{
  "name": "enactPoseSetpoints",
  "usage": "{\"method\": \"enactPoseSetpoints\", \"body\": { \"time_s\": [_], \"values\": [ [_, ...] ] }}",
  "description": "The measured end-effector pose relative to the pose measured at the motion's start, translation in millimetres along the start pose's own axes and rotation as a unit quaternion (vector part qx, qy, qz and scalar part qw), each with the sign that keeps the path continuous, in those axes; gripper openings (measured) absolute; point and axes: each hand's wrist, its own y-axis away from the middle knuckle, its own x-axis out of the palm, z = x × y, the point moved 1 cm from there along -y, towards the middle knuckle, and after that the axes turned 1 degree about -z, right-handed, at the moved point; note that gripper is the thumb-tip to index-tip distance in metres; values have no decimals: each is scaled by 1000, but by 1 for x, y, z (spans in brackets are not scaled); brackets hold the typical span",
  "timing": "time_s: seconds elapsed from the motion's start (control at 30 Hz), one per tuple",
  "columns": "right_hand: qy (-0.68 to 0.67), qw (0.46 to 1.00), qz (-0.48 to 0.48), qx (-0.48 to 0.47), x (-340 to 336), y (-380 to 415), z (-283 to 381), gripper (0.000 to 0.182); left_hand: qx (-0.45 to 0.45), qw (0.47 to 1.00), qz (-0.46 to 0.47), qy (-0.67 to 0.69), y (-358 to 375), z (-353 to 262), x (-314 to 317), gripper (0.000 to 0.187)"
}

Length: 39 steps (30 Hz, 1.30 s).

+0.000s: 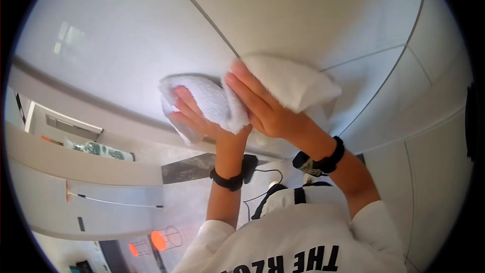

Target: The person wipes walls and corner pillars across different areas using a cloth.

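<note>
A white fluffy cloth (pixel 298 83) is pressed flat against a pale glossy panel (pixel 151 35). My right hand (pixel 262 106) lies palm-down on the cloth's middle, fingers pointing up and left. My left hand (pixel 194 114) grips the cloth's left end (pixel 202 93), which is bunched around my fingers. Both wrists carry black bands. My white shirt with black letters fills the lower edge of the view.
Thin seams (pixel 212 20) divide the pale panels. A grey ledge (pixel 91 103) runs below the panel on the left. Further down are a dark marble strip (pixel 189 169), a black cable (pixel 268 172) and two orange stools (pixel 159 240).
</note>
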Motion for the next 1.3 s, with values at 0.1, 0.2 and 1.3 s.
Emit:
{"method": "enactPoseSetpoints", "body": {
  "time_s": [0.1, 0.2, 1.3],
  "values": [
    [41, 999, 11, 9, 11, 36, -13, 54, 37, 999, -2, -32, 34, 10, 12, 82],
    [125, 988, 91, 27, 26, 104, -31, 43, 57, 995, 68, -34, 91, 25, 15, 79],
    [344, 933, -98, -26, -136, -166, -18, 65, 221, 970, 29, 97, -199, -37, -37, 46]
  ]
}}
